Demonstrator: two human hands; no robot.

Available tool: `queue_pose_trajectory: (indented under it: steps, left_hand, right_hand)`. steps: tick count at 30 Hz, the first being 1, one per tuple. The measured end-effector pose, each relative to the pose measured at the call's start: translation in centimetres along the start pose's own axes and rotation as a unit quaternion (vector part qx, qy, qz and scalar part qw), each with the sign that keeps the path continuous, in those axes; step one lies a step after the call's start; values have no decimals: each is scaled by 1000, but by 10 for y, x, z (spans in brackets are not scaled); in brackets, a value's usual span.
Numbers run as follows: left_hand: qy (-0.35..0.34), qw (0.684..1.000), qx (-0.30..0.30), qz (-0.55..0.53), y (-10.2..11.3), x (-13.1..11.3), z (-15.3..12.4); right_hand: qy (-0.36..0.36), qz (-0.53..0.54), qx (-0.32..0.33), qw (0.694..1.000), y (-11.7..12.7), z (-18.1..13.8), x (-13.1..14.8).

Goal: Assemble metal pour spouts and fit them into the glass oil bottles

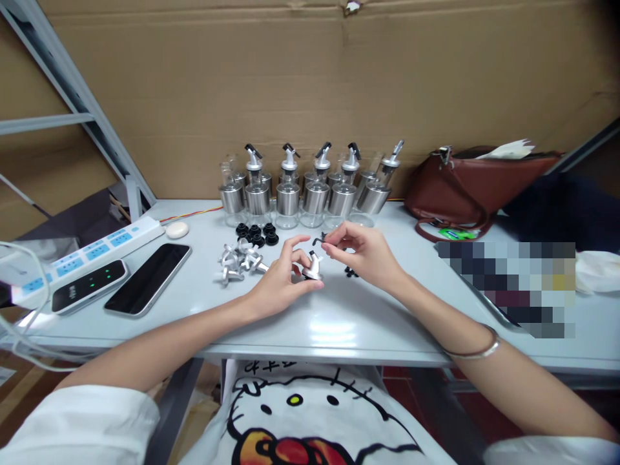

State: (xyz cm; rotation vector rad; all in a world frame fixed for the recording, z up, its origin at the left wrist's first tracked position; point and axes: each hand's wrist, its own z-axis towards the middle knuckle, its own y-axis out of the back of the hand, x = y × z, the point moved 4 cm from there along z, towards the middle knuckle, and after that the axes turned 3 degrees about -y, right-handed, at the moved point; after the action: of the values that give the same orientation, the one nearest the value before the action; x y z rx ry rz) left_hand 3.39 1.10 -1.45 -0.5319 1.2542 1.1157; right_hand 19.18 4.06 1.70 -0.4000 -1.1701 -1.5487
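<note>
My left hand is closed on a silver pourer spout with a dark base, held just above the table. Between thumb and fingertips, my right hand pinches a small black lever, up and to the right of the spout and apart from it. Several silver spout pieces lie in a pile left of my left hand. Behind them sit several black stoppers. A few tiny black parts rest below my right hand, partly hidden by it.
Glass bottles with metal sleeves, several topped with pourers, stand along the cardboard backing. At left lie a phone, a black device and a power strip. A brown bag sits at right, near a blurred-out flat object.
</note>
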Motion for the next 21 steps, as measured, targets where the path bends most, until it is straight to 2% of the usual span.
queue_pose_trajectory:
  steps: [4, 16, 21]
  left_hand:
    - [4, 1000, -4, 12, 1, 2, 0]
    - [-32, 999, -23, 17, 6, 0, 0]
    - [-26, 998, -32, 40, 8, 1, 0]
  right_hand:
    - [-28, 27, 37, 999, -5, -1, 2]
    - [-81, 93, 48, 991, -1, 0, 5]
    - [-103, 129, 65, 984, -3, 0, 3]
